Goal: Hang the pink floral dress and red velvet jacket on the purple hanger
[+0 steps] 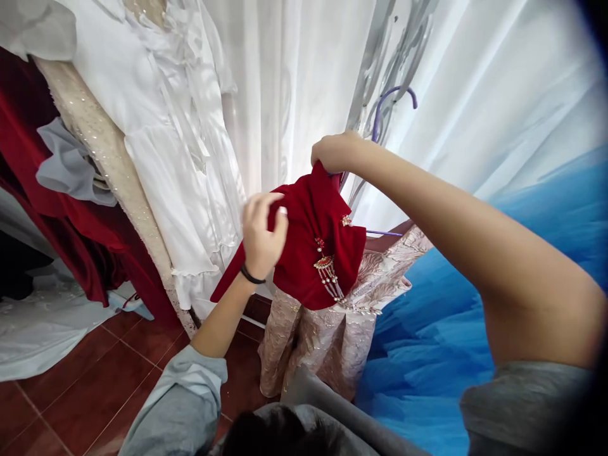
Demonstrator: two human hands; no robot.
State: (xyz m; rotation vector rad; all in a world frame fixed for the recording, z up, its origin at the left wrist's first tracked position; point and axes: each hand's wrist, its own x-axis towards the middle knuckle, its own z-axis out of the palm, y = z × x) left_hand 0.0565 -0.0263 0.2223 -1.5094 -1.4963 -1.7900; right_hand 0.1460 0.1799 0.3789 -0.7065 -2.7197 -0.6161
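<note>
Apparently a garment-handling step; items logged by size. White curtain behind all. Blue gauzy dress at right, white dress at left. Between them, a pink patterned dress, its upper part overlapped by the red top, which is held up before the person, collar end highest.

Right grip: closed on the red top's collar end; fingertips hidden. Left grip: fingers bent, thumb apart, nothing seen clasped; it is over the top's left side, contact uncertain. Purple hanger: hook rises just behind the right grip; cannot tell whether it carries the red top. Beaded tassel lies on the front of the cloth.

Step in hand, as judged: holding up and straightening the red top. Next move would call for the right grip steady, left grip smoothing the cloth, clear of the beads.
</note>
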